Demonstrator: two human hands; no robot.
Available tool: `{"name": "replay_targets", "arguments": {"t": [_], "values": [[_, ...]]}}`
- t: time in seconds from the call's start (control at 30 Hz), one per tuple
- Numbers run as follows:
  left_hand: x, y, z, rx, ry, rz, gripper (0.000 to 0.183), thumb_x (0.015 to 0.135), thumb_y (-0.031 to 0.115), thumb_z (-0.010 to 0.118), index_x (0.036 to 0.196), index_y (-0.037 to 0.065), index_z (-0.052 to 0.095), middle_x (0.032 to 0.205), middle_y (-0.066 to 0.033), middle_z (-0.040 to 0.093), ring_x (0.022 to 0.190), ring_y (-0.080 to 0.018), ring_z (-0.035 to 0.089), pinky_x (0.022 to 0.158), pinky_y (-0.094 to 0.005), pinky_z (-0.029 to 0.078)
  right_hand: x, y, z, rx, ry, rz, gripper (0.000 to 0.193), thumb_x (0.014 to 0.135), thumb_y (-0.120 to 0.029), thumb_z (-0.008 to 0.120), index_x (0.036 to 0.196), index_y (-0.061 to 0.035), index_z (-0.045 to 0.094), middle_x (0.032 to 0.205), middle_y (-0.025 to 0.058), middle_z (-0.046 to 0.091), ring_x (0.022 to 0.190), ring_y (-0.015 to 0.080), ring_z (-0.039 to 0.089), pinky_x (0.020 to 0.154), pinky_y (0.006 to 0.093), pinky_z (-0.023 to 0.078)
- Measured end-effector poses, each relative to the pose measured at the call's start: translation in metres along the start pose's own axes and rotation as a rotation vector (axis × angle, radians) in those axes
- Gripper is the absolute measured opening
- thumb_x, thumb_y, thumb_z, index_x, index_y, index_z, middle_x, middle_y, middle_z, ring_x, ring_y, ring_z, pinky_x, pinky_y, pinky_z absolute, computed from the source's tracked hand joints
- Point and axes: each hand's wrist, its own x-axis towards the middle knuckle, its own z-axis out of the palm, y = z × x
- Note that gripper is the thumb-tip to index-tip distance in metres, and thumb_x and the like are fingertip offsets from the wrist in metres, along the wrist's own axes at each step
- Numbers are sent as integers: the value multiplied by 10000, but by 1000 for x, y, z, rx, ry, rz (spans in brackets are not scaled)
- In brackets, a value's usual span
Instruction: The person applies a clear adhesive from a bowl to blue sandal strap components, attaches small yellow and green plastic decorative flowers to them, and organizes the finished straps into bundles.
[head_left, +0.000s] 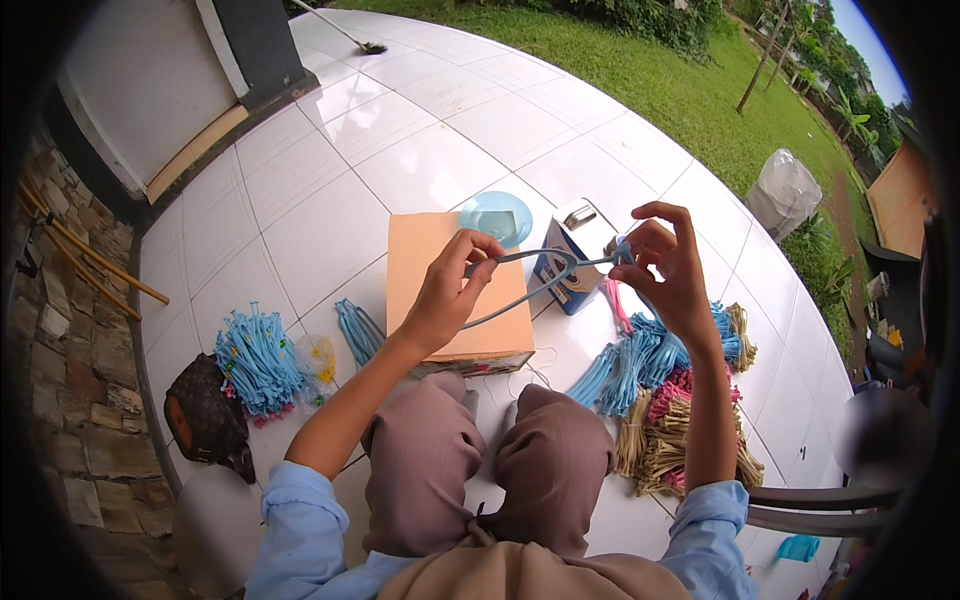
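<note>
Seated on the white tiled floor (300,220), the person keeps loose bundles of blue, pink and straw-coloured strips (665,400) at four o'clock, within reach. Raised at centre, the left hand (447,295) pinches one end of a looped blue-grey strip (530,285) and the right hand (665,265) pinches the other (drawn taut for bending). Behind, at twelve o'clock, a cardboard box (440,270) forms a low bench.

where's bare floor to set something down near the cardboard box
Bare tiles lie left of and beyond the cardboard box. It is crowded right of the box: a small carton, then heaps of blue strips and tan strips.
</note>
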Motion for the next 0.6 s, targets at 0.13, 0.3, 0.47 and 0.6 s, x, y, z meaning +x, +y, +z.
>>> {"name": "replay_targets", "arguments": {"t": [0.13, 0.3, 0.47, 0.6], "values": [[-17, 10, -32, -298, 58, 45, 450, 937, 431, 429, 1168, 47, 464, 1079, -75, 539, 913, -145, 513, 854, -285, 401, 38, -52, 52, 305, 143, -298, 541, 775, -9, 687, 1193, -35, 343, 796, 40, 542, 748, 89, 553, 676, 224, 495], [-43, 21, -77, -217, 50, 97, 815, 820, 613, 508, 1367, 61, 264, 1318, -151, 432, 1196, -255, 448, 1018, -389, 316, 91, -99, 151, 702, 261, -353, 538, 807, -81, 683, 1189, -15, 310, 785, 44, 544, 705, 75, 525, 561, 191, 409], [-69, -5, -122, -489, 133, -22, 752, 847, 288, 625, 1404, 99, 156, 1146, -169, 508, 1042, -268, 567, 907, -393, 435, 136, -89, 263, 791, 188, -212, 472, 843, -142, 647, 1166, -10, 329, 807, 69, 559, 682, 89, 526, 579, 196, 394], [-102, -82, -155, -473, 374, -397, 543, 902, 94, 511, 1383, 98, 258, 932, -37, 518, 796, -129, 584, 703, -260, 481, 116, -17, 362, 827, -1, 161, 413, 939, -228, 489, 1250, -20, 314, 1041, 144, 560, 896, 173, 549, 799, 293, 457]]}}
